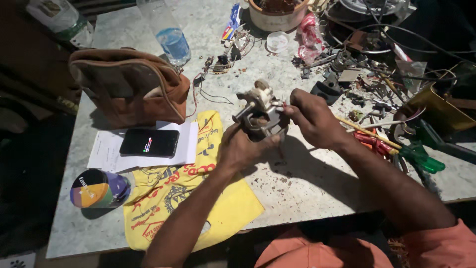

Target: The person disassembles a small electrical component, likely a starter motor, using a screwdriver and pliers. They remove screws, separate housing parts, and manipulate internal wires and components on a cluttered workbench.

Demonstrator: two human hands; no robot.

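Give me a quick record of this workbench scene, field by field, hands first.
left hand: grips small metal motor part from below
right hand: fingertips pinch at the part's right side
cloth: yellow printed cloth under left forearm
phone: on white paper, beside brown bag
tools: green-handled screwdriver at right

a black flat phone with a lit screen (149, 142) lies on a white printed paper sheet (106, 152). a yellow printed plastic bag (198, 198) spreads just beside it. a round multicoloured tape roll with label (94, 188) stands near the table edge. a clear plastic bottle with blue label (173, 43) stands behind the brown bag.
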